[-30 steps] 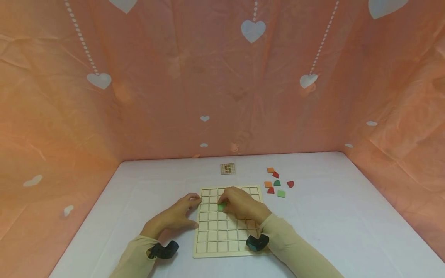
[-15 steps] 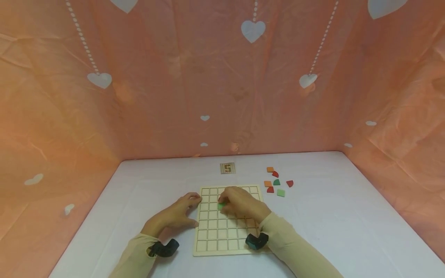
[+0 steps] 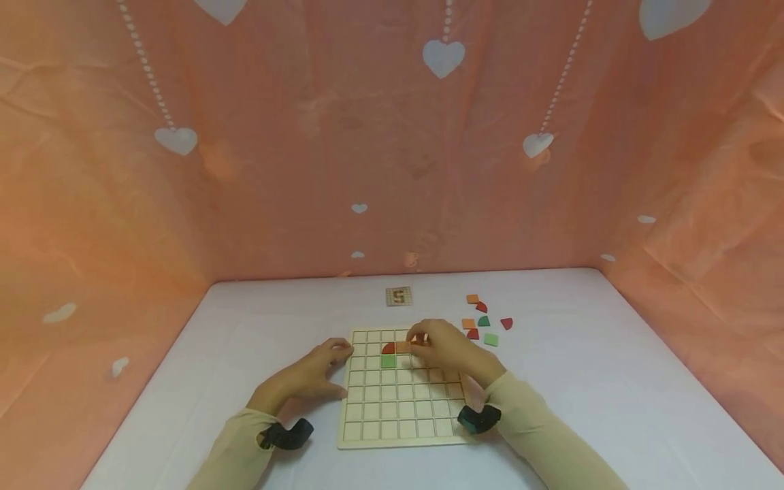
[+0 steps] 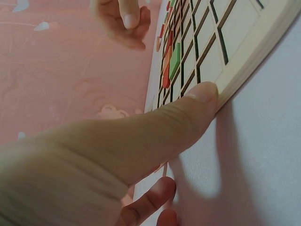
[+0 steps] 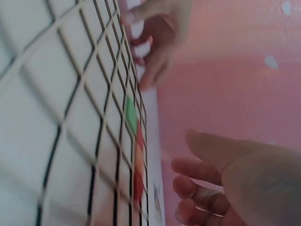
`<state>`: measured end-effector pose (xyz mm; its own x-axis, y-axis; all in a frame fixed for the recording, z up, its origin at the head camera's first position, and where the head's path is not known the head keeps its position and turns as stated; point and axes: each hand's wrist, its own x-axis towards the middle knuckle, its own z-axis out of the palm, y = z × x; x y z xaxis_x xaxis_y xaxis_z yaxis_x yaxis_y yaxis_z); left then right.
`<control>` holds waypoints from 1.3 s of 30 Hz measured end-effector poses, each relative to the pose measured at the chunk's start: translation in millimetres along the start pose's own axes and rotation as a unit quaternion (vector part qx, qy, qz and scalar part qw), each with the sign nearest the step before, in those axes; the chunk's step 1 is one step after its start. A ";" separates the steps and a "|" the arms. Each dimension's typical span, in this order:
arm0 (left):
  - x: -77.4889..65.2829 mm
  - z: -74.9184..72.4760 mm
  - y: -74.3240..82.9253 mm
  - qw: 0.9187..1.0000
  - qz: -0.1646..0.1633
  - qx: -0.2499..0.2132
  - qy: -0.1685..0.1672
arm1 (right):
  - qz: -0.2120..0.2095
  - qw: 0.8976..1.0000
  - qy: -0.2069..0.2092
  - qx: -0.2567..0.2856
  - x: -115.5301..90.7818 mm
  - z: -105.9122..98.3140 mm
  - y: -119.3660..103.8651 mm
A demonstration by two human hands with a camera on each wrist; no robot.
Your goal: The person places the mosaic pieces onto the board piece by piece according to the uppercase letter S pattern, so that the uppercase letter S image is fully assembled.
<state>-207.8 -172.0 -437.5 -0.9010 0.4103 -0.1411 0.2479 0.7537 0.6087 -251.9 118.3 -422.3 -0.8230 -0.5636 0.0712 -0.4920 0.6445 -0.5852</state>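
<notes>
A pale wooden grid board (image 3: 372, 430) lies on the white table. Its upper cells hold a light green square tile (image 3: 388, 361), a red quarter-circle tile (image 3: 388, 348) and an orange square tile (image 3: 402, 347). Another red tile (image 5: 138, 187) sits beyond the orange one, partly hidden under fingers in the head view. My right hand (image 3: 450, 347) is over these tiles; both wrist views show its thumb and fingers apart, with nothing between them. My left hand (image 3: 309, 374) rests at the board's left side, thumb tip (image 4: 204, 90) on the edge and fingers spread toward the upper corner.
Right of the board lie loose tiles: a light green square (image 3: 491, 339), a dark green quarter-circle (image 3: 484, 321), two orange squares (image 3: 472, 299) and red quarter-circles (image 3: 506, 323). A small patterned card (image 3: 399, 296) lies behind the board. Pink cloth (image 3: 294, 170) surrounds the table.
My right hand has shifted right along the upper row, uncovering the red quarter-circle and the orange square tile. My left hand keeps its place at the board's edge.
</notes>
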 end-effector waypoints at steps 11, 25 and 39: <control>-1.1 0.1 -0.6 1.000 0.010 -0.011 0.002 | 0.063 0.994 0.091 0.002 -21.6 -55.9 54.8; -1.3 0.2 -0.2 1.000 0.011 0.003 -0.001 | 0.198 0.977 0.081 0.006 -58.5 -91.7 110.3; -1.8 -1.2 0.4 1.000 0.016 -0.006 -0.002 | 0.207 0.977 0.048 -0.028 -58.1 -85.3 121.5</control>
<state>-206.5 -173.0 -436.1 -0.8908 0.4370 -0.1242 0.2732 0.7337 0.6221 -288.1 273.4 -428.7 -0.9760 -0.2005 -0.0851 -0.1251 0.8359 -0.5345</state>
